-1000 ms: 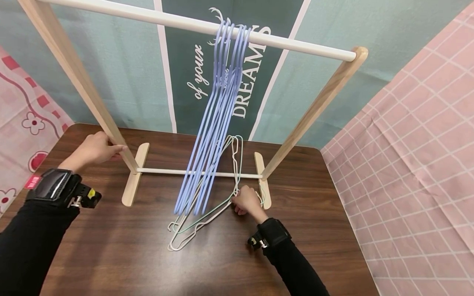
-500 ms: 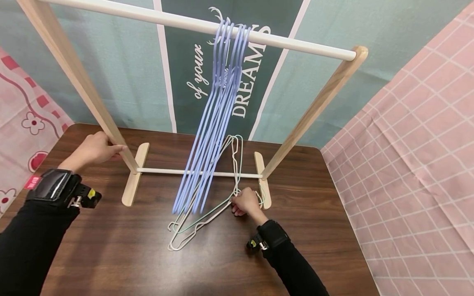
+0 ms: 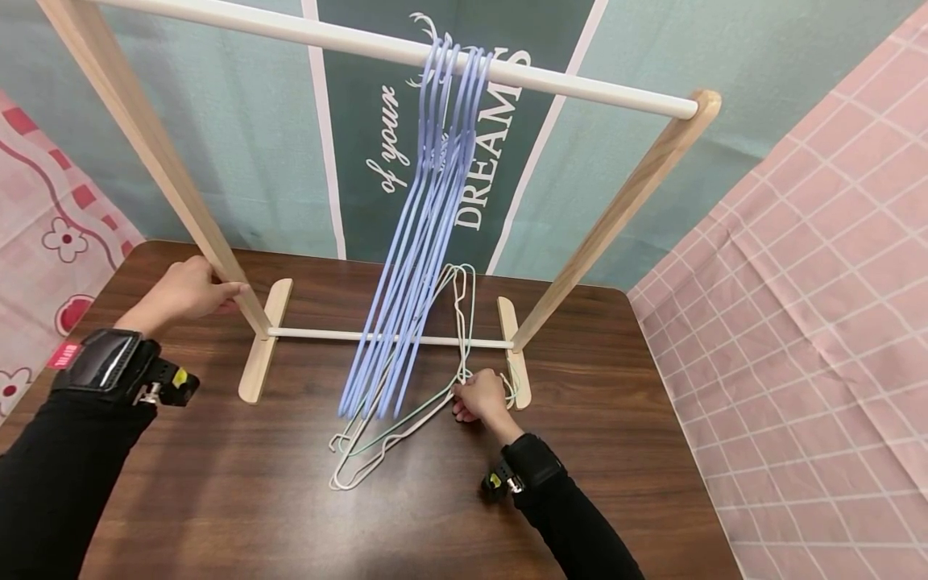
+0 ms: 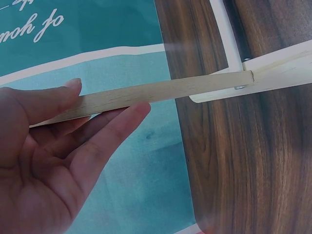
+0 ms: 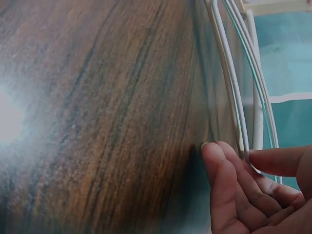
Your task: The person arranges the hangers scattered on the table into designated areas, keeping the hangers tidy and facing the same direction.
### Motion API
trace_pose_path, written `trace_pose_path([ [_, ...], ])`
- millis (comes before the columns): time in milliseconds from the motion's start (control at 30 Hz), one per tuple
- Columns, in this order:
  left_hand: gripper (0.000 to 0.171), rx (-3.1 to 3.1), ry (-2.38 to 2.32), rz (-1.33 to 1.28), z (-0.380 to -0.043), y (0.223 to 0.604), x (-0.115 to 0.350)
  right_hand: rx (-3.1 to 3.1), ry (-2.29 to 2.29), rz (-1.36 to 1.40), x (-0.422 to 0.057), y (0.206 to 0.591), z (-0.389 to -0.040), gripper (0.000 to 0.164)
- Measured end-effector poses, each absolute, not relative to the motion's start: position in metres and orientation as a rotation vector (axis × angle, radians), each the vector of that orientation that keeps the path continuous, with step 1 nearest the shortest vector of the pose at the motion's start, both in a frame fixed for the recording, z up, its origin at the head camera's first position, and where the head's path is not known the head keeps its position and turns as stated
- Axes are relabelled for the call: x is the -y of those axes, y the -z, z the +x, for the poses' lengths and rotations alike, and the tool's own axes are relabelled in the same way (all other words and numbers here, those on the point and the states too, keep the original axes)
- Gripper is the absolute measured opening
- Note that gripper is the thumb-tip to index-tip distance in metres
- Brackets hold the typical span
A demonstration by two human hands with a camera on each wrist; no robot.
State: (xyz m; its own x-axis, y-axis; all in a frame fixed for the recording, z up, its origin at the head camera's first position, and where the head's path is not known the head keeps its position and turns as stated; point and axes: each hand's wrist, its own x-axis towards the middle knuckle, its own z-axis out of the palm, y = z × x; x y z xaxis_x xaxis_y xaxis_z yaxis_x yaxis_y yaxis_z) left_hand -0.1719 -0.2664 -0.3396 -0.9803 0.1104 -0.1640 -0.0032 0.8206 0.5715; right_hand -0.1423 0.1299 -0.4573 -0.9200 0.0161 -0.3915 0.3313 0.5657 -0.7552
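Observation:
In the head view my left hand (image 3: 190, 290) grips the left wooden post (image 3: 174, 189) of a garment rack low down. The left wrist view shows the thumb on one side of this post and fingers along the other. My right hand (image 3: 482, 396) pinches a white wire hanger (image 5: 233, 83) between thumb and fingers, just above the table. This hanger lies in an overlapping pile with other white and mint green hangers under the rack. Several blue hangers (image 3: 437, 153) hang bunched from the rack's white top bar (image 3: 326, 34).
A white lower bar (image 3: 304, 333) joins the rack's two wooden feet (image 3: 255, 374) on the brown table (image 3: 406, 540). The right post (image 3: 616, 221) leans beyond my right hand. Printed cloths hang behind and at both sides.
My right hand has shifted very slightly toward me, holding the white hanger. The blue hangers sway a little at their lower ends. My left hand stays on the post.

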Motion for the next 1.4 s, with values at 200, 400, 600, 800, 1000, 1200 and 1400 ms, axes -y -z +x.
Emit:
trace_pose_path([
  [200,0.037,-2.808,-0.888,0.083,-0.1723,0.3401,0.2661,-2.46,1.333,0.327,-0.1311,0.4583,-0.1411,0.02],
  [400,0.038,-2.804,-0.891,0.079,-0.1711,0.3392,0.2666,-2.42,1.435,0.369,-0.1328,0.4595,-0.1399,0.015],
  [600,0.039,-2.795,-0.9,0.075,-0.1716,0.3396,0.2674,-2.304,1.574,0.409,-0.1341,0.46,-0.1383,0.013],
  [800,0.038,-2.8,-0.889,0.077,-0.172,0.3404,0.2674,-2.18,1.677,0.443,-0.1363,0.4606,-0.1371,0.015],
  [1000,0.038,-2.805,-0.888,0.08,-0.1717,0.3405,0.2671,-2.119,1.743,0.483,-0.1379,0.4628,-0.1367,0.014],
  [1200,0.038,-2.806,-0.882,0.076,-0.1718,0.3404,0.2671,-2.084,1.78,0.517,-0.1393,0.464,-0.1366,0.013],
  [1400,0.038,-2.81,-0.878,0.083,-0.1716,0.3403,0.2676,-2.05,1.792,0.547,-0.1397,0.4639,-0.1367,0.012],
])
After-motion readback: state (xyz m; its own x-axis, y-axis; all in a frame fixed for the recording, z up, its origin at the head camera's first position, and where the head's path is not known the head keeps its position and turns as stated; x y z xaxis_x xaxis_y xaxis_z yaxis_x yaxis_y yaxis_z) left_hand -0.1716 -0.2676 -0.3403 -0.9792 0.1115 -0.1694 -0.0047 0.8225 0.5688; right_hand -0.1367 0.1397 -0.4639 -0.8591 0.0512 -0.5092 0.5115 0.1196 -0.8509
